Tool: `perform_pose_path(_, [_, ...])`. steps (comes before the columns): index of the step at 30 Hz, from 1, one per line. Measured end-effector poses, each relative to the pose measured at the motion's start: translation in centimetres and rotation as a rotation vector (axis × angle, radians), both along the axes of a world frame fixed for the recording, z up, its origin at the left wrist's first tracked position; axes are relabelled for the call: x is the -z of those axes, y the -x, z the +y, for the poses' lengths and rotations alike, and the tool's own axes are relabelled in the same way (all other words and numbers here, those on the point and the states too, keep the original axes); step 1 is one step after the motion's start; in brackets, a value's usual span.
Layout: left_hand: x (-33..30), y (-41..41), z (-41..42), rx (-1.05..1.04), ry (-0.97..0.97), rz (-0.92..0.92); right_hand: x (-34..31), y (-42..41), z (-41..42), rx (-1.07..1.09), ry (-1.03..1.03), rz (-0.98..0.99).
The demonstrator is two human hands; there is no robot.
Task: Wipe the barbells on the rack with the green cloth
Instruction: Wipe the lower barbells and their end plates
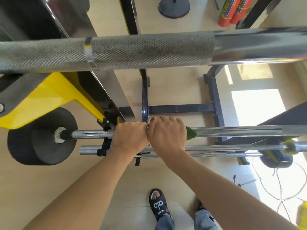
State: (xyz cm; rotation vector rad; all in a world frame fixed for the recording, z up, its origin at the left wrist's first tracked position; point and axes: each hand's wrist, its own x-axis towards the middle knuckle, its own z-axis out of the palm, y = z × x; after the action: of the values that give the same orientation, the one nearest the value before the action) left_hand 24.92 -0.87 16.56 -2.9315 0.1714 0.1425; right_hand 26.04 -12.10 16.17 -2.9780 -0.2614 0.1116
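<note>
A chrome barbell [232,132] lies across the rack at mid height, with a black weight plate [41,136] on its left end. My left hand [129,138] grips the bar just right of the rack's left hook. Touching it on the right, my right hand [167,135] grips the bar with the green cloth [191,132] wrapped round it; only a green edge shows past the hand. A thick knurled barbell [149,50] crosses the view close above. More chrome bars [216,148] lie below the gripped one.
The dark rack frame [181,108] stands on the pale floor behind the bars. A yellow and black machine part [49,97] is at the left. Red cylinders [232,10] and a round black base [174,7] stand far back. My sandalled foot [158,205] is below.
</note>
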Motion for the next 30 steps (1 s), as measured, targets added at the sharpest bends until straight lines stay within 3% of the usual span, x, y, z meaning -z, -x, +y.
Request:
perform_pose_path(3, [0.1, 0.0, 0.0, -0.002, 0.004, -0.008, -0.5, -1.5, -0.2, -0.097, -0.015, 0.105])
perform_pose_path(7, [-0.6, 0.0, -0.2, 0.006, 0.036, 0.033, -0.5, -5.7, 0.2, -0.222, 0.011, 0.663])
perform_pose_path(9, [-0.4, 0.1, -0.2, 0.002, 0.019, 0.041, -0.6, -6.6, 0.4, -0.218, -0.027, 0.816])
perform_pose_path(11, [0.1, 0.0, -0.2, -0.004, 0.017, 0.015, -0.8, -5.3, -0.2, -0.228, -0.025, 0.674])
perform_pose_path(13, [0.5, 0.0, -0.2, -0.026, -0.024, -0.035, -1.1, -2.6, -1.4, -0.248, 0.009, 0.250])
perform_pose_path(16, [0.2, 0.0, -0.3, -0.018, -0.042, -0.031, -0.2, 0.8, -4.1, -0.262, -0.056, -0.066])
perform_pose_path(23, [0.3, -0.1, 0.0, -0.026, 0.044, 0.046, 0.0, -0.9, -15.0, -0.115, 0.129, -0.069])
perform_pose_path(27, [0.3, 0.0, 0.1, -0.028, 0.079, 0.046, -0.2, -1.2, -12.7, 0.000, 0.185, -0.006])
perform_pose_path(30, [0.0, 0.1, 0.0, -0.014, 0.060, 0.035, -0.7, -0.8, -7.2, -0.143, 0.107, 0.035])
